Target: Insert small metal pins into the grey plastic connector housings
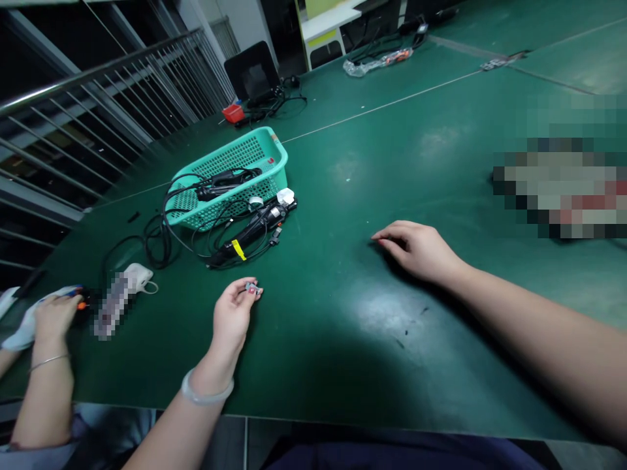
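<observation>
My left hand [232, 310], with a pale bangle on its wrist, pinches a small grey part [253, 288] with a bit of red on it. The part is too small to name exactly; it is held above the green table [313, 352]. Farther right, my right hand [414, 251] is low over the tabletop, thumb and forefinger pressed together. Whatever may be between those fingertips is too tiny to make out. Just beyond my left hand lies a black corded tool [252, 228] with a yellow tag.
A turquoise basket [272, 153] holds another black corded tool [228, 183]. To the left are a white blurred-out item [134, 277] and a co-worker's hands [56, 316]. At the back stand a red box [234, 113] and a plastic bag [365, 67]. A blurred-out object [553, 179] lies right.
</observation>
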Demonstrator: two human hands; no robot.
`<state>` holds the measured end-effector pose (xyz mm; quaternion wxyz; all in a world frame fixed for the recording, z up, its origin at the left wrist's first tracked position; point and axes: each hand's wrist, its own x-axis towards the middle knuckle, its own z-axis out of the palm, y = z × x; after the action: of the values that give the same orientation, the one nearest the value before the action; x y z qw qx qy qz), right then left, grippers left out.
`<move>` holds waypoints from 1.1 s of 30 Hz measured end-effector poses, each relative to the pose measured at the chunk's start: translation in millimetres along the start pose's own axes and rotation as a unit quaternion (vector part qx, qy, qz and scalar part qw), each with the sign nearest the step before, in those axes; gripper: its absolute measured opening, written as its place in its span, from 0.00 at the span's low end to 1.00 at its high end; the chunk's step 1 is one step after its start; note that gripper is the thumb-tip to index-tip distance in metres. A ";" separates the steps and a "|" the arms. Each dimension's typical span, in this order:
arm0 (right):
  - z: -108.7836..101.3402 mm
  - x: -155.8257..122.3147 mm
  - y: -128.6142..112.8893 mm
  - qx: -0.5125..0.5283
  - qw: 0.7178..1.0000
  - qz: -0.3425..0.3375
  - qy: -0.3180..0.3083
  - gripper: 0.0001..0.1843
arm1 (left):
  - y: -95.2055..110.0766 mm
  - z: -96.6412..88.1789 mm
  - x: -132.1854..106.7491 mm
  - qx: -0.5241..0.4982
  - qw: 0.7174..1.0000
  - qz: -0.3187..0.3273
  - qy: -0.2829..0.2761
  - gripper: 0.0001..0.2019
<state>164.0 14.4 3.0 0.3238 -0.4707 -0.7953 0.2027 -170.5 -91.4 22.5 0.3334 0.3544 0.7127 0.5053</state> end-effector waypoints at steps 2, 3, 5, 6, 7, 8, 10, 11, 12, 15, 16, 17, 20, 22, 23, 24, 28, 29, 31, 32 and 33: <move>0.3 0.8 0.9 -0.003 1.000 0.002 -0.005 0.11 | -0.7 -2.9 2.0 0.112 0.993 0.044 -0.006 0.13; 0.4 1.4 1.2 -0.005 1.000 0.004 -0.007 0.11 | -0.4 -3.5 2.4 0.173 0.983 0.067 -0.007 0.13; 0.6 2.6 1.8 -0.011 1.000 0.003 -0.013 0.12 | 1.2 -3.6 2.1 0.292 0.949 0.122 -0.012 0.12; 0.8 3.2 2.1 -0.014 1.000 0.002 -0.018 0.12 | 2.1 -3.3 1.8 0.337 0.930 0.149 -0.014 0.11; 1.0 3.7 2.5 -0.016 1.000 -0.001 -0.023 0.12 | 2.8 -2.8 1.4 0.369 0.913 0.172 -0.017 0.11; 1.3 4.1 2.8 -0.016 0.999 -0.006 -0.029 0.12 | 3.4 -2.2 1.1 0.387 0.902 0.191 -0.019 0.11; 1.6 4.7 3.3 -0.017 0.999 -0.013 -0.037 0.12 | 3.6 -0.9 1.0 0.398 0.891 0.218 -0.026 0.11; 1.7 4.9 3.3 -0.017 0.999 -0.016 -0.040 0.12 | 3.3 -0.2 1.2 0.400 0.887 0.229 -0.033 0.11; 1.7 5.0 3.2 -0.018 0.999 -0.018 -0.042 0.12 | 2.9 0.6 1.5 0.400 0.883 0.242 -0.040 0.11; 1.4 5.7 2.3 -0.020 0.999 -0.016 -0.046 0.12 | 1.2 3.0 3.0 0.398 0.872 0.280 -0.056 0.12; 1.3 5.9 1.9 -0.020 0.999 -0.015 -0.047 0.12 | 0.7 3.9 3.7 0.398 0.868 0.291 -0.056 0.12; 1.3 6.2 1.6 -0.020 0.999 -0.015 -0.049 0.12 | 0.3 4.8 4.3 0.400 0.865 0.299 -0.055 0.13; 1.6 6.6 1.6 -0.018 0.998 -0.015 -0.052 0.13 | -0.4 7.5 6.5 0.407 0.860 0.303 -0.059 0.13; 1.9 6.7 2.0 -0.018 0.998 -0.016 -0.053 0.13 | -0.2 9.2 7.6 0.407 0.862 0.296 -0.065 0.12; 2.0 6.6 2.3 -0.018 0.998 -0.016 -0.054 0.13 | 0.1 9.9 7.9 0.407 0.863 0.290 -0.068 0.11; 2.1 6.5 2.5 -0.019 0.998 -0.015 -0.054 0.13 | 0.5 10.4 8.1 0.409 0.865 0.282 -0.070 0.10; 2.1 6.1 2.5 -0.018 0.998 -0.016 -0.055 0.13 | 1.6 9.9 7.9 0.415 0.869 0.262 -0.065 0.08; 2.0 5.9 2.4 -0.017 0.998 -0.015 -0.055 0.13 | 1.5 9.1 7.8 0.410 0.872 0.262 -0.064 0.10; 2.0 5.6 2.2 -0.016 0.998 -0.013 -0.055 0.12 | 0.7 7.4 7.7 0.392 0.881 0.258 -0.060 0.13; 2.1 5.5 2.2 -0.016 0.998 -0.012 -0.055 0.12 | 0.4 6.9 7.7 0.379 0.889 0.251 -0.056 0.15; 2.2 5.3 2.2 -0.015 0.998 -0.012 -0.056 0.12 | 0.1 7.2 7.7 0.364 0.899 0.238 -0.052 0.16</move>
<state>162.0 20.1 1.8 0.2743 -0.4537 -0.8208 0.2125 -168.5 -81.4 19.8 0.0873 0.6356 0.7233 0.2555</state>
